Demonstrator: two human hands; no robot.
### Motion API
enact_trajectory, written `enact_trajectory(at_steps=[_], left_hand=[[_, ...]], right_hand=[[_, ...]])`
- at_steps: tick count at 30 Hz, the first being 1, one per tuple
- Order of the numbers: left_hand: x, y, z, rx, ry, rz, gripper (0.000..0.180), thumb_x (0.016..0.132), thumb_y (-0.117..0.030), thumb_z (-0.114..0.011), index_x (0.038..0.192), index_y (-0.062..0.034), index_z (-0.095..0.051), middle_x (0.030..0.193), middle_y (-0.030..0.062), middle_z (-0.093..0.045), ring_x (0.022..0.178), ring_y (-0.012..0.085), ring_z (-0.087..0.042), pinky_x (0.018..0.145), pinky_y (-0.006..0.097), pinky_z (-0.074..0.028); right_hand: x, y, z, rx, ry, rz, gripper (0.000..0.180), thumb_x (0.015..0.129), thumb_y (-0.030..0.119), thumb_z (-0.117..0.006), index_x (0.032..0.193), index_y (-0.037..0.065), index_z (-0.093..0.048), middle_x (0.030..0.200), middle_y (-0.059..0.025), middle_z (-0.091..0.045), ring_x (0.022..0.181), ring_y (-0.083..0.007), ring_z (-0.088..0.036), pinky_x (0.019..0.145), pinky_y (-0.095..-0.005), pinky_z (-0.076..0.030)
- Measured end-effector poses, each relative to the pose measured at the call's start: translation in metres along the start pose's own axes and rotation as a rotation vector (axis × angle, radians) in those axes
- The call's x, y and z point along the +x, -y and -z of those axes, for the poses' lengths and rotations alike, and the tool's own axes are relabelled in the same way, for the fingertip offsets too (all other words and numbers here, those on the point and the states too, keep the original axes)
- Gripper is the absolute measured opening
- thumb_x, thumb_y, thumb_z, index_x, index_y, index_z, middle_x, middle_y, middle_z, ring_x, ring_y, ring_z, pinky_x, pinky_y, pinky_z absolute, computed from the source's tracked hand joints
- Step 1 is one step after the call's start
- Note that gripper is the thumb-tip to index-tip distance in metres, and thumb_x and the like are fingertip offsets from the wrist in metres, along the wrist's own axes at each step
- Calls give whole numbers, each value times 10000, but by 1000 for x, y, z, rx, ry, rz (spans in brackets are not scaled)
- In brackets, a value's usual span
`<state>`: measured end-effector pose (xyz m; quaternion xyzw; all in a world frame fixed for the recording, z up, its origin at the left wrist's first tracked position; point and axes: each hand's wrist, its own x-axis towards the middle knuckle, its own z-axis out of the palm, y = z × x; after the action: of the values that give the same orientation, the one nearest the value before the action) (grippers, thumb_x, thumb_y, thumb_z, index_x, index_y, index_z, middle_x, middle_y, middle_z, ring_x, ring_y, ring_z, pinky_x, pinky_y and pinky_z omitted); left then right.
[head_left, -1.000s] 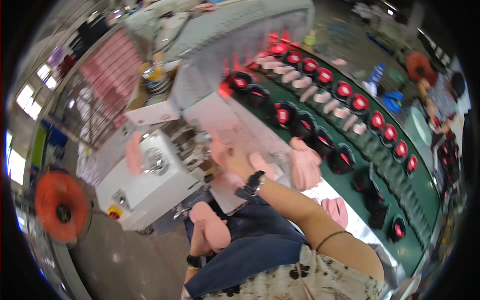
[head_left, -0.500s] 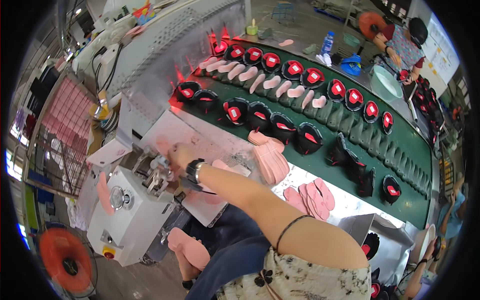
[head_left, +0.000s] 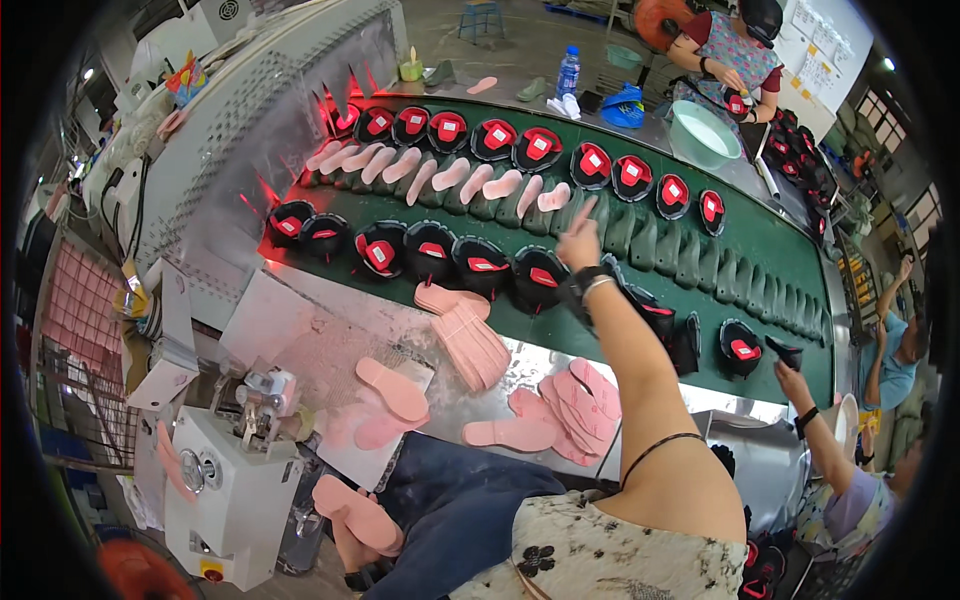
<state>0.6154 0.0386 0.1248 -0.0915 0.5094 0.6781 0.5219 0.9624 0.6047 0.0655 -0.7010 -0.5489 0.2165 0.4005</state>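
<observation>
My right hand (head_left: 580, 244) reaches over the green conveyor belt (head_left: 776, 297) with its index finger stretched out and nothing visible in it. It is beside a long row of dark green shoe-shaped pieces (head_left: 619, 236); pink insoles (head_left: 502, 184) lie along the row's left part, the end one (head_left: 553, 197) just left of the fingertip. Black shoe uppers with red linings (head_left: 538, 280) stand on both sides of the row. At the lower left, my left hand (head_left: 352, 548) is closed on pink insoles (head_left: 365, 520), which partly hide its fingers.
A white machine (head_left: 233, 505) with a metal head stands at left. Pink insoles lie on a board (head_left: 345, 440), in a stack (head_left: 468, 345) and in a loose pile (head_left: 583, 405). At right a co-worker's hand (head_left: 795, 388) holds a black piece. Another person works behind a pale basin (head_left: 705, 135).
My right hand has moved from the machine's head to the right, over the belt. The whole view has shifted. A co-worker's hand with a black piece has come in at the belt's right edge.
</observation>
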Motion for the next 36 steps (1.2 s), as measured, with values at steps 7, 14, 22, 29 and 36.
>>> enact_trajectory(at_steps=[7, 14, 22, 29, 36], left_hand=[[5, 2, -35, -15, -26, 53, 572, 875, -265, -504, 1373, -16, -372, 1236, 160, -561, 1128, 313, -567, 954, 447, -476], [0, 7, -2, -99, -55, 51, 572, 880, -233, -498, 1385, -15, -342, 1285, 168, -533, 1133, 333, -560, 915, 464, -508], [-12, 11, -16, -134, -110, -3, 560, 889, -217, -496, 1392, -36, -328, 1253, 174, -546, 1121, 338, -562, 894, 459, -522], [-6, 0, -22, -143, -87, 27, 600, 860, -228, -544, 1377, -11, -331, 1236, 161, -552, 1102, 320, -574, 873, 449, -532], [-23, 4, 5, -198, -102, -16, 585, 890, -224, -507, 1403, -27, -308, 1300, 177, -517, 1155, 339, -542, 928, 479, -503]], right_hand=[[14, -3, -25, 84, -126, 278, 177, 815, 117, -587, 937, 3, -644, 842, -157, -681, 790, -248, -683, 693, -348, -521], [-199, 76, -26, -229, 622, 424, 366, 902, 329, -545, 1096, 17, -539, 903, -205, -632, 830, -417, -615, 731, -488, -490], [-215, 83, -34, -54, 612, 445, 319, 879, 274, -611, 1074, 33, -537, 939, -180, -616, 897, -388, -613, 743, -455, -492], [-171, 92, -142, -478, 536, 804, 310, 813, 235, -649, 1028, 47, -529, 915, -154, -651, 784, -301, -671, 614, -429, -539], [-158, 105, -169, -559, 655, 723, 495, 725, 296, -755, 1065, 39, -503, 971, -179, -627, 817, -321, -678, 675, -426, -551]])
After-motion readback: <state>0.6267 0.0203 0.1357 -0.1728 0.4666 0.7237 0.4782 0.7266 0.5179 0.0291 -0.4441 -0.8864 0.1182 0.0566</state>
